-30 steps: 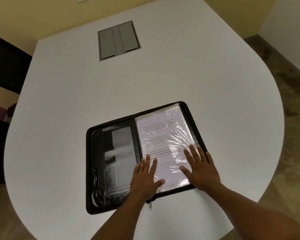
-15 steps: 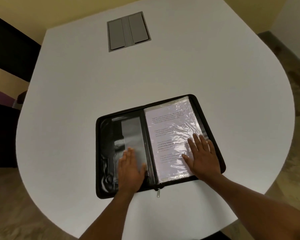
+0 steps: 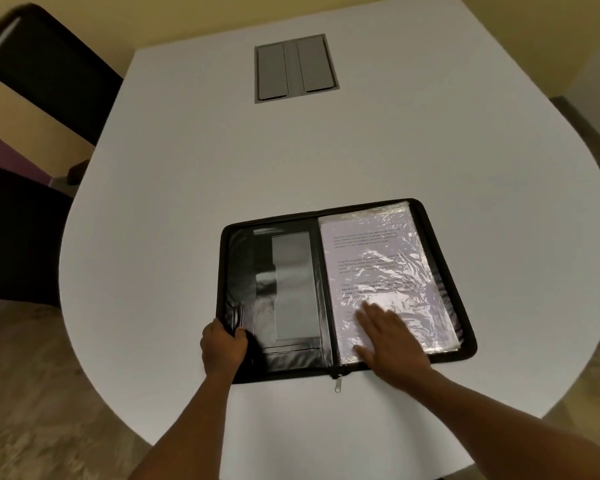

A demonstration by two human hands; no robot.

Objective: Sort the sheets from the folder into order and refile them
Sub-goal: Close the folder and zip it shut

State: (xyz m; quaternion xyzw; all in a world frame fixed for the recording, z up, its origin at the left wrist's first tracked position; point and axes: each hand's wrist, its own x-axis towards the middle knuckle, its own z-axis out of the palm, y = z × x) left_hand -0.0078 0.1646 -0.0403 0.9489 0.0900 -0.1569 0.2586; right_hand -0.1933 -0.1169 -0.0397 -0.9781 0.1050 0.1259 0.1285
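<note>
Black and glossy, a zip folder [image 3: 329, 292] lies opened flat on a white table [image 3: 187, 202] with a rounded edge, near the person's side. Its left half shows dark inner pockets and a grey panel; its right half holds sheets [image 3: 378, 265] of printed paper under a crinkled clear plastic sleeve. The text is too blurred to read. The left hand [image 3: 224, 348] grips the folder's lower left corner, fingers curled over the edge and thumb on the inside. The right hand [image 3: 388, 339] lies flat on the lower part of the sleeved sheets, fingers straight and together, apparently pressing down. A metal zip pull [image 3: 337, 384] hangs off the folder's near edge, between the 2 forearms. Farther back, a grey hatch [image 3: 295, 68] with 2 flaps is set into the tabletop. A dark chair [image 3: 39, 74] stands at the far left.
</note>
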